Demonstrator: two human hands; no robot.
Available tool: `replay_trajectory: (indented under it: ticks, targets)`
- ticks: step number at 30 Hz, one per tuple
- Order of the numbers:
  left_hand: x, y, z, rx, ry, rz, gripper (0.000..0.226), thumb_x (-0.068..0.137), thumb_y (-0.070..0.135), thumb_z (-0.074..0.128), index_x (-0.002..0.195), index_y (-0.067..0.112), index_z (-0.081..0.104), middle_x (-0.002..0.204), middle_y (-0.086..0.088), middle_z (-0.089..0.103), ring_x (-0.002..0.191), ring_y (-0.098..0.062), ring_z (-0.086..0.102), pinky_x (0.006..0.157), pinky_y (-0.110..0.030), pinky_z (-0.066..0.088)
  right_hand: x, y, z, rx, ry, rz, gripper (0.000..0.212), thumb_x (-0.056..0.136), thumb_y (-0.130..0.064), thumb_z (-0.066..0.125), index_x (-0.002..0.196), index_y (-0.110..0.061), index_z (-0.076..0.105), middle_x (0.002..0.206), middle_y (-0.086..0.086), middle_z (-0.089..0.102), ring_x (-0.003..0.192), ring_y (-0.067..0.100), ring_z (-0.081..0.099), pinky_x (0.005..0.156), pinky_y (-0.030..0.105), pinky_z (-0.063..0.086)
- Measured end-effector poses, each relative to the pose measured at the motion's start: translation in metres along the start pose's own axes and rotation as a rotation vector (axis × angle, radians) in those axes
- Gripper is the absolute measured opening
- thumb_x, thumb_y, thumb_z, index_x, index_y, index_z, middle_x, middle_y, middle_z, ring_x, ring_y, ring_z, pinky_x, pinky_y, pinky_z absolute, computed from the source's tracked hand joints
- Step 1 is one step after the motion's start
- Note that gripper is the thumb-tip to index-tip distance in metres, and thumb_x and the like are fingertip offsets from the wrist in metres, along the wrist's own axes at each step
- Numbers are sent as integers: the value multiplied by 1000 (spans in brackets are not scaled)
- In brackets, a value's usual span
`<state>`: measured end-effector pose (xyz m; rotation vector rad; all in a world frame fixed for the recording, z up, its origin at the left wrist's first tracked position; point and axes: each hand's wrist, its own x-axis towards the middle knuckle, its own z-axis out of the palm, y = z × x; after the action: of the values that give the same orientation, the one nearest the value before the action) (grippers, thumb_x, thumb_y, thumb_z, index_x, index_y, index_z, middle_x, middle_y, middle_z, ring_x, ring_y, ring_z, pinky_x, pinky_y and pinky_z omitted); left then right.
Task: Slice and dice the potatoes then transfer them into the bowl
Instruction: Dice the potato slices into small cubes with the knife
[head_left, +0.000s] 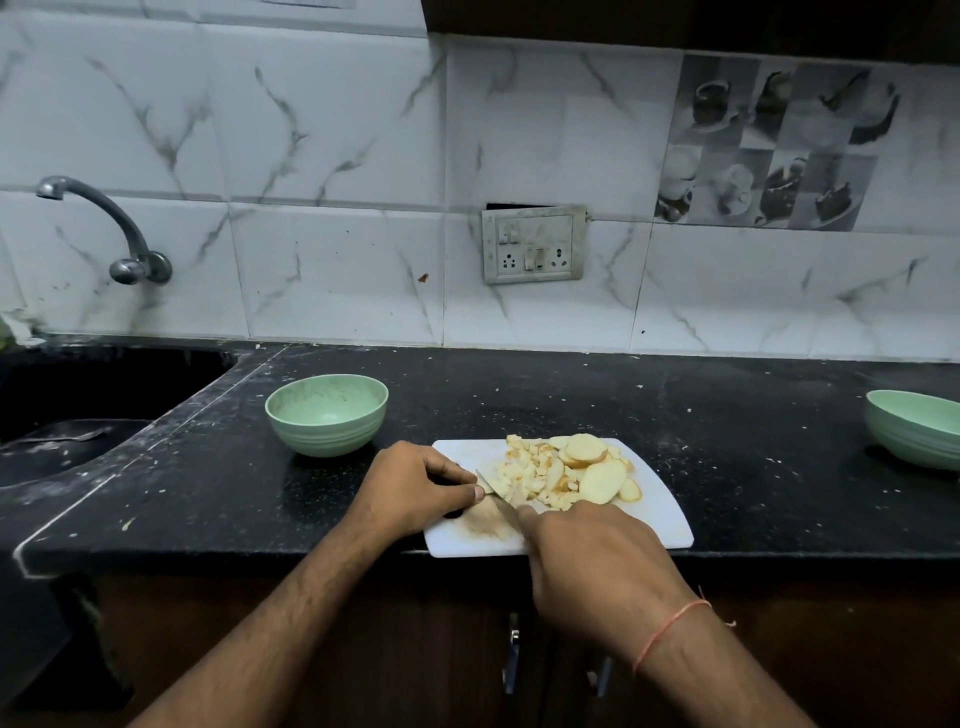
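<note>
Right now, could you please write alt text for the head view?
A person's right hand holds a knife over a white cutting board heaped with potato pieces, while the left hand pinches the blade tip. A green bowl sits on the black counter nearby.

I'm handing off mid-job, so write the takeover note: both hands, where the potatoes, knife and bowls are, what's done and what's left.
Left hand: fingers curled on the board's left side, thumb and fingertips at the knife blade's tip.
Right hand: grips the knife handle, blade lying low across the cutting board.
Potatoes: one pile at the board's middle and far side, diced bits on the left, whole slices on the right.
Near bowl: left of the board, apart from it, holds no potato.
Second bowl: far right, contents hidden.
Done: slicing, part of the dicing.
Left: dice the remaining slices, transfer everything into the bowl.
</note>
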<state>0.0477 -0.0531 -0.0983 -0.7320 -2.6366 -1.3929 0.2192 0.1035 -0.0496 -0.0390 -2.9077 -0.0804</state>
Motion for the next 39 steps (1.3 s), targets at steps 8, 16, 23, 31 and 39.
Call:
replay_trajectory:
  ticks: [8, 16, 23, 31, 39]
  targets:
    - [-3, 4, -5, -101, -42, -65, 18, 71, 30, 100, 82, 25, 87, 81, 15, 80, 84, 0, 77, 71, -8, 55, 10, -2, 2, 116, 60, 56, 37, 99, -29, 42, 133, -30, 55, 102, 1, 65, 92, 26, 56, 69, 35, 38]
    - [-1, 2, -7, -95, -92, -53, 16, 74, 30, 97, 86, 25, 87, 81, 14, 80, 89, 1, 77, 82, -16, 57, 18, -13, 6, 47, -6, 34, 32, 99, -30, 42, 129, -29, 55, 94, 2, 59, 88, 26, 52, 67, 35, 34]
    - [3, -3, -17, -88, -169, 8, 8, 85, 23, 89, 92, 25, 87, 81, 4, 81, 82, -1, 76, 90, -26, 58, 27, -2, 5, 33, -73, -7, 37, 100, -31, 44, 136, -34, 53, 90, 0, 57, 82, 24, 48, 67, 34, 37]
    - [3, -3, -12, -63, -107, -1, 11, 79, 24, 94, 87, 27, 88, 80, 14, 80, 80, 6, 74, 86, -21, 56, 15, 6, 0, -7, -104, -94, 47, 104, -32, 43, 151, -35, 41, 97, 5, 61, 92, 29, 57, 70, 34, 37]
    - [-4, 0, -8, -85, -30, 13, 11, 77, 21, 95, 82, 24, 87, 81, 11, 80, 74, -6, 78, 72, -12, 54, 3, 11, 1, 55, -27, -46, 39, 107, -37, 35, 144, -32, 46, 93, 4, 63, 97, 29, 62, 70, 37, 43]
